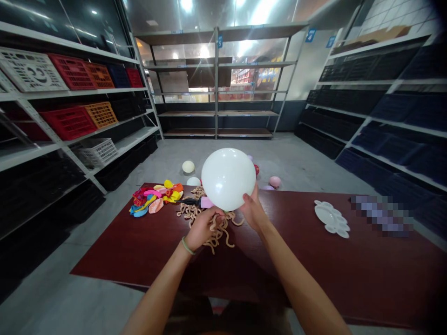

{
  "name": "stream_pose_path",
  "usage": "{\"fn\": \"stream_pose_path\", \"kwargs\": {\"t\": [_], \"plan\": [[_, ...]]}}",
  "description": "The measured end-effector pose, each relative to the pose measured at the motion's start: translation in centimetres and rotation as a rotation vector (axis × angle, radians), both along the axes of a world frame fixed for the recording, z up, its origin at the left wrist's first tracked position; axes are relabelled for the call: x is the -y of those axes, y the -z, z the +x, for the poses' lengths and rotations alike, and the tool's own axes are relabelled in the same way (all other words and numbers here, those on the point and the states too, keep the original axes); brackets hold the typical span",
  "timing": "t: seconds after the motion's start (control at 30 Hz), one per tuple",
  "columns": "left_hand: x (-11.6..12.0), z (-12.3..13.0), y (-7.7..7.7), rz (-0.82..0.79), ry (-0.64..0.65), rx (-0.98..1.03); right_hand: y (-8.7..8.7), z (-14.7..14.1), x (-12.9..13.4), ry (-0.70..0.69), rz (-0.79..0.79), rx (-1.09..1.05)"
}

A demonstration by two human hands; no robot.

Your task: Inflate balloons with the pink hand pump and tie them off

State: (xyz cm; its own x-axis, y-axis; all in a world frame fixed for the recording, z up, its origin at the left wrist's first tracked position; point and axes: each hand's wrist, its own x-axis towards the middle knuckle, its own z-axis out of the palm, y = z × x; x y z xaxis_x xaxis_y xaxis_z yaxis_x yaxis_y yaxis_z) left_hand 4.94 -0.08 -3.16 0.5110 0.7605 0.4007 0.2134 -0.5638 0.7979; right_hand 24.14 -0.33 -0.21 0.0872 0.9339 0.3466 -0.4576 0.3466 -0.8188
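Observation:
An inflated white balloon (228, 179) is held above the table's far edge in front of me. Fingers of my left hand (206, 227) are pinched together at its lower end, where the neck is mostly hidden. My right hand (254, 209) grips the balloon's lower right side, thumb in front and other fingers behind it. Beneath my left hand lies a tangled pile of beige, curly, rope-like strands (218, 237). Just left of the balloon, a hand pump (206, 202) with a pale pink body and black nozzle rests on that pile.
Uninflated coloured balloons (153, 197) are heaped on the dark red table (139, 246) at left. A white petal-shaped palette (331, 217) and a pixelated item (380, 214) lie at right. Inflated balloons, one pink (275, 181), sit on the floor beyond. Shelves with crates (70, 122) stand around.

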Motion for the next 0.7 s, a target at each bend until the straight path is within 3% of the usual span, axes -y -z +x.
{"fn": "stream_pose_path", "kwargs": {"t": [0.13, 0.27, 0.5, 0.7], "plan": [[-1.8, -2.1, -0.8, -0.03, 0.045, 0.079, 0.1, 1.0, -0.1, -0.035, -0.02, -0.12], [-3.9, -3.2, -2.1, -0.251, 0.056, 0.232, 0.0, 1.3, -0.1, -0.059, -0.07, -0.157], [-4.9, 1.0, -3.2, -0.237, -0.023, 0.401, 0.1, 0.6, -1.1, -0.007, -0.097, -0.026], [-6.5, 3.2, -3.1, -0.24, 0.025, 0.497, 1.0, 3.1, -3.3, 0.115, -0.039, 0.231]]}}
